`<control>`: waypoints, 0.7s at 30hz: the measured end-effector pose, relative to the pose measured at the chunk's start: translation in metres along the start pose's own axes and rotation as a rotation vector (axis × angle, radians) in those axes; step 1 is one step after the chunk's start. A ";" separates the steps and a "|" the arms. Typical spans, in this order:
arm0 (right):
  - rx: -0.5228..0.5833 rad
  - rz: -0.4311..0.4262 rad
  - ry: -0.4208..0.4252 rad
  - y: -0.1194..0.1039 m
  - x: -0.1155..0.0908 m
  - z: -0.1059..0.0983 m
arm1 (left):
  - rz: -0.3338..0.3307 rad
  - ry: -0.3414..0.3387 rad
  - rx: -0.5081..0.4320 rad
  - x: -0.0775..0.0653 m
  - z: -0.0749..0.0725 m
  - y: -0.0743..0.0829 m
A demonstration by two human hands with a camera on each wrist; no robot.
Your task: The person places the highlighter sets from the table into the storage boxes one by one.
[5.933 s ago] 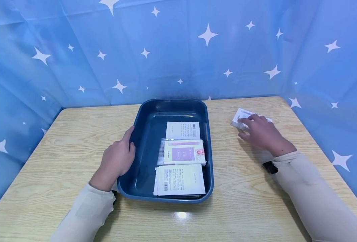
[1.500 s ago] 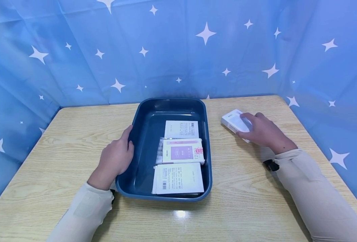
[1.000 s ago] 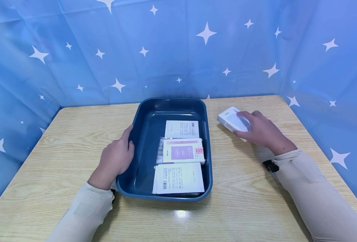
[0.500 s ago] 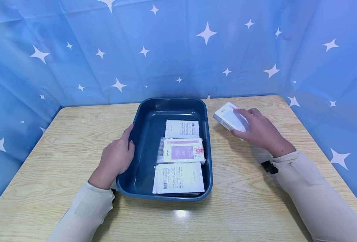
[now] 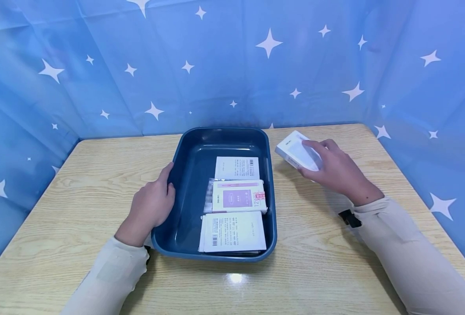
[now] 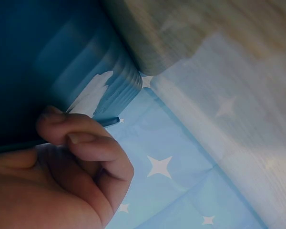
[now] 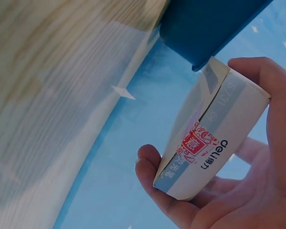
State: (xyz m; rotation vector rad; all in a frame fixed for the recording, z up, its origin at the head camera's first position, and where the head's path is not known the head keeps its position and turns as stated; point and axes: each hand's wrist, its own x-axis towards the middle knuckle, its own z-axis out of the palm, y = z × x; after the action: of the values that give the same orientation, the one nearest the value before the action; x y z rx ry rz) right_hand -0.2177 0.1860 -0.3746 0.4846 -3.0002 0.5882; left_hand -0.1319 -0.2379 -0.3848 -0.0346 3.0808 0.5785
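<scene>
My left hand [image 5: 151, 208] grips the left rim of a dark blue plastic tray [image 5: 189, 188]; in the left wrist view its fingers [image 6: 97, 148] curl at that rim. Right of the tray, my right hand [image 5: 336, 173] holds a white deli pen box [image 5: 297, 151] between thumb and fingers. The box is tilted, with its shadow on the table below. Its end, printed S731 with a red stamp, faces the right wrist camera. Along the tray's right side lie a white box [image 5: 237, 168], a white and purple box [image 5: 238, 197] and a front stack of white boxes [image 5: 234, 232].
The tray stands on a wooden table [image 5: 315, 267], its far end close to the table's back edge. A blue curtain [image 5: 224, 52] with white stars hangs behind and at both sides. A clear plastic packet [image 5: 209, 197] shows beside the purple box.
Earlier my right hand was over the box lying farther right. Now it holds the box, turned, tilted up and shifted left toward the tray. My left hand stays on the rim.
</scene>
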 end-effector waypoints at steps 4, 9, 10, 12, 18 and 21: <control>0.003 -0.010 0.025 -0.001 -0.001 0.001 | 0.001 -0.001 0.001 0.000 0.000 0.000; 0.014 -0.016 0.043 -0.004 -0.001 0.002 | -0.002 -0.005 -0.006 -0.001 0.000 0.000; 0.016 -0.017 0.044 -0.005 -0.002 0.002 | -0.004 -0.006 -0.008 -0.001 0.000 0.000; 0.020 -0.018 0.044 -0.007 -0.002 0.003 | -0.006 -0.008 -0.009 -0.001 0.000 0.000; 0.032 -0.017 0.035 -0.013 -0.003 0.005 | -0.005 -0.008 -0.006 -0.001 0.000 0.000; 0.041 -0.016 0.036 -0.016 -0.004 0.005 | 0.000 -0.003 -0.001 -0.001 0.000 0.000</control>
State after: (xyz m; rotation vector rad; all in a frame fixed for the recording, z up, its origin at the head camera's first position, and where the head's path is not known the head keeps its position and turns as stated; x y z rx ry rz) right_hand -0.2089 0.1710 -0.3743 0.4942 -2.9528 0.6505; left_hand -0.1309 -0.2377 -0.3846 -0.0339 3.0781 0.5797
